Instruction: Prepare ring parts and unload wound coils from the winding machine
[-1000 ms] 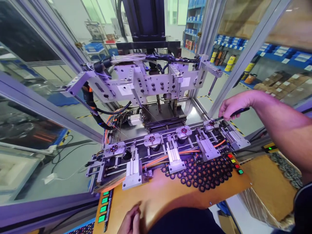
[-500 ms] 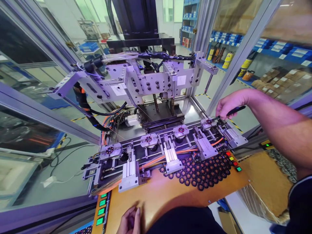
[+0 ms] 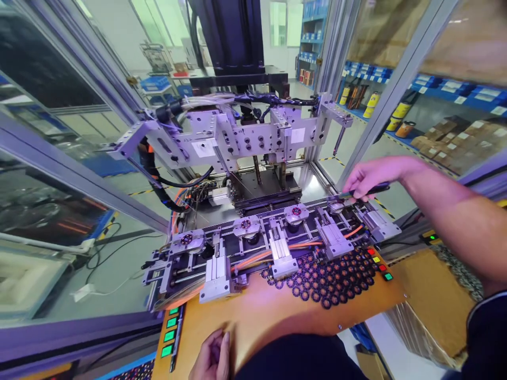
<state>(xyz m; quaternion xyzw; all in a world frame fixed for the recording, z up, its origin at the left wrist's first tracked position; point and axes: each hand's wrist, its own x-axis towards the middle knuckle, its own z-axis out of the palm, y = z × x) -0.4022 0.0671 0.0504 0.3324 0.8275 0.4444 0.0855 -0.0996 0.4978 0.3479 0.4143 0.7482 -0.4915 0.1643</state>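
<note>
My right hand [image 3: 364, 181] is closed on a slim black tool [image 3: 381, 188] at the right end of the fixture row. The tool's tip is over or beside the rightmost round holder [image 3: 336, 206]; whether it touches a part there I cannot tell. Three other metal holders, a left one [image 3: 187, 240], a middle one [image 3: 246, 225] and a third [image 3: 297, 211], each carry a small dark ring-shaped part with reddish spots. My left hand [image 3: 214, 354] rests with curled fingers at the front of the orange-brown work surface [image 3: 253, 316], apart from the fixtures, holding nothing visible.
Many dark rings [image 3: 327, 282] lie bunched on the work surface behind the front edge. Green buttons [image 3: 169, 335] and a pen [image 3: 176, 338] are at left, coloured buttons [image 3: 382, 267] at right. A metal press plate [image 3: 253, 140] hangs above; frame posts [image 3: 400, 79] stand around.
My right hand has moved slightly left and down, bringing the tool closer over the rightmost holder. The camera view has shifted a little. My left hand stays in place.
</note>
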